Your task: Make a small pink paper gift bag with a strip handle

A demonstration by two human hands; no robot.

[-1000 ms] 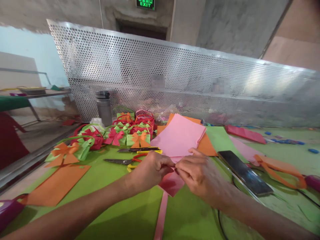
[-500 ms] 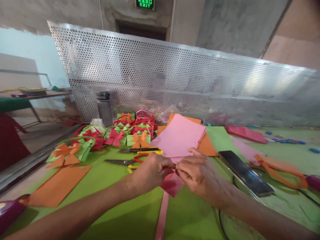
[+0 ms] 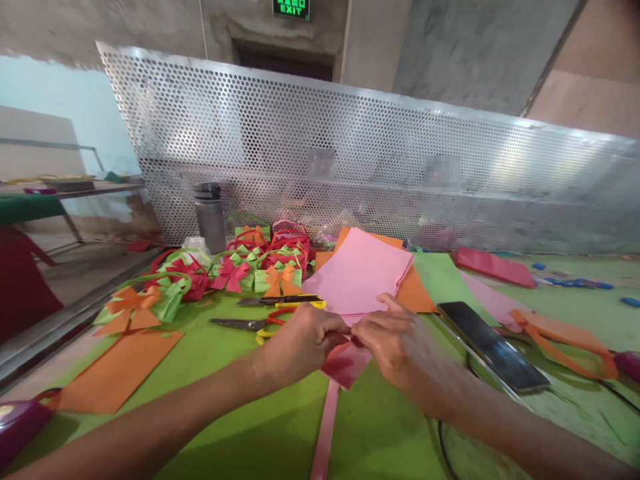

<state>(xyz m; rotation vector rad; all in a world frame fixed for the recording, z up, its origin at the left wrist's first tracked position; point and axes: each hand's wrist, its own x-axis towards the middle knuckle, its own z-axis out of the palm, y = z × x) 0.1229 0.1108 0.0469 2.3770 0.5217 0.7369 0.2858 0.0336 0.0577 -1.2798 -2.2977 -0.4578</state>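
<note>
Green work table (image 3: 240, 433), worker's view. At near left lies a purple tool (image 3: 20, 427), with an orange card (image 3: 120, 370) just to its right; an orange bow (image 3: 133, 308) adjoins the card's far edge. Farther off stand a gray bottle (image 3: 211, 223) and, right of it, small bags (image 3: 295, 257) in red and green. Scissors (image 3: 237, 324) lie beside the left hand (image 3: 307, 340), a cutter (image 3: 303, 303) just beyond them. The left hand's fingers are curled, thumb and forefinger closed on a pink piece (image 3: 346, 368) at center, in front of stacked pink sheets (image 3: 357, 273). A pink strip (image 3: 326, 433) extends below it toward the near edge. The right hand (image 3: 395, 343) pinches the same piece, fingertips meeting the left's, one finger raised. To its right lies a phone (image 3: 493, 347); at far right, an orange band (image 3: 570, 343).
</note>
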